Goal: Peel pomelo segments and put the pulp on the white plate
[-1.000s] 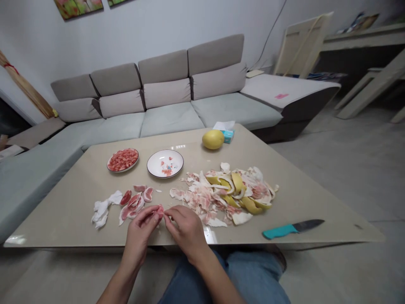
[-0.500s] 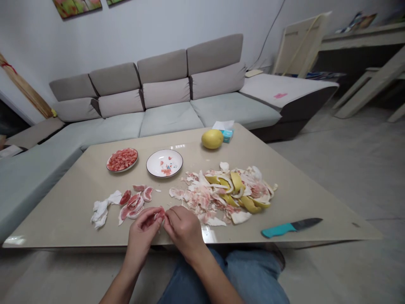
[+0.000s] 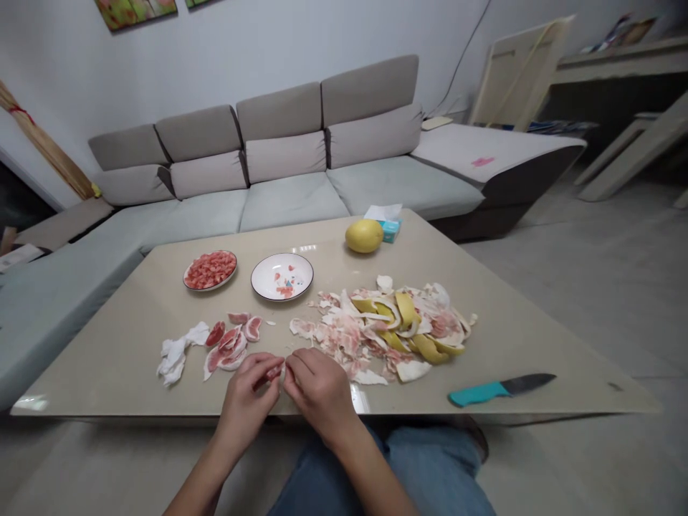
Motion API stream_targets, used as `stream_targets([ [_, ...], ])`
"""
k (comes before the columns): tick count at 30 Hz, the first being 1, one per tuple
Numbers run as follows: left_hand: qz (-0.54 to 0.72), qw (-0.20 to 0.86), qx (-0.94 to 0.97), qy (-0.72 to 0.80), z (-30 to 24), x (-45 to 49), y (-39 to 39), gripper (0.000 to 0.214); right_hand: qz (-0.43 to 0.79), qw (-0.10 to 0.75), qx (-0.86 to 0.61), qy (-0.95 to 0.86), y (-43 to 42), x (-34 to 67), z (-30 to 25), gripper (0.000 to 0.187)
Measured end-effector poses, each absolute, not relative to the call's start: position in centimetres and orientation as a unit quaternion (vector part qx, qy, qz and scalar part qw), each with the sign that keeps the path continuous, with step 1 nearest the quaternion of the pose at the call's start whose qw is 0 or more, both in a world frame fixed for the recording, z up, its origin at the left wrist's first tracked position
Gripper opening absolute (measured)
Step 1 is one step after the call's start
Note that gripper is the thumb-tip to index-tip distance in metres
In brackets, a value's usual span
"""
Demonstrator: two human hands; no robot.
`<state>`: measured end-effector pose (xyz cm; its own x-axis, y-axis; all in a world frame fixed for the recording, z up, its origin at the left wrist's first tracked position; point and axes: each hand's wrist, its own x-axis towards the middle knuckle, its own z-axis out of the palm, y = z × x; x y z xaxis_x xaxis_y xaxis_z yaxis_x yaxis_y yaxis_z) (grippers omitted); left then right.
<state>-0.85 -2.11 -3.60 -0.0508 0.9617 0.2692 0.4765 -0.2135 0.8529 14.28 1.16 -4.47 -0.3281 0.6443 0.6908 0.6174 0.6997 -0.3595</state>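
Note:
Both hands meet over the near edge of the beige table [image 3: 510,337]. My left hand [image 3: 250,398] and my right hand [image 3: 318,387] are closed, pinching a small pink pomelo segment [image 3: 274,372] between their fingertips. Just beyond my left hand lie a few pink pomelo segments [image 3: 231,340] beside white pith scraps [image 3: 175,355]. A heap of yellow peel and pink membrane [image 3: 387,326] spreads to the right of my right hand.
A plate of red pomelo flesh [image 3: 210,270] and a nearly bare white plate [image 3: 282,276] sit farther back. A whole yellow pomelo [image 3: 364,236] and a tissue box [image 3: 388,222] stand at the far edge. A teal-handled knife [image 3: 499,388] lies at the right. A grey sofa [image 3: 290,179] is behind.
My hands have closed in more tightly around the pink segment and shifted slightly; less of the piece shows. Nothing else on the table has moved.

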Motion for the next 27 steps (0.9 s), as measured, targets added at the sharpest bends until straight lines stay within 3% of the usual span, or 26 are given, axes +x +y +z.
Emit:
stream_targets([
  [5,0.440,0.330,0.614,0.567,-3.2,-1.0,-2.1,0.025,0.094,0.460,-0.389,-0.792,1.2,14.5,-4.3,0.016],
  [8,0.445,0.415,0.558,0.564,-2.8,-1.0,-1.9,0.020,0.206,0.472,-0.405,-0.755,1.3,14.7,-4.0,0.013],
  [11,0.465,0.506,0.476,0.549,-2.7,-1.2,-1.9,0.029,0.347,0.468,-0.398,-0.709,1.5,15.2,-3.5,0.014],
  [15,0.498,0.571,0.404,0.513,-3.0,-1.5,-1.8,0.035,0.496,0.439,-0.369,-0.651,1.4,15.3,-3.2,0.039],
  [17,0.503,0.559,0.412,0.514,-3.1,-1.5,-1.8,0.036,0.502,0.435,-0.360,-0.656,1.3,15.1,-3.3,0.048],
  [21,0.494,0.542,0.427,0.529,-2.9,-1.4,-1.8,0.036,0.415,0.478,-0.363,-0.684,1.3,14.4,-3.8,0.011],
  [27,0.533,0.526,0.385,0.539,-3.4,-0.8,-1.9,0.039,0.310,0.478,-0.406,-0.714,0.7,13.7,-4.2,0.015],
])
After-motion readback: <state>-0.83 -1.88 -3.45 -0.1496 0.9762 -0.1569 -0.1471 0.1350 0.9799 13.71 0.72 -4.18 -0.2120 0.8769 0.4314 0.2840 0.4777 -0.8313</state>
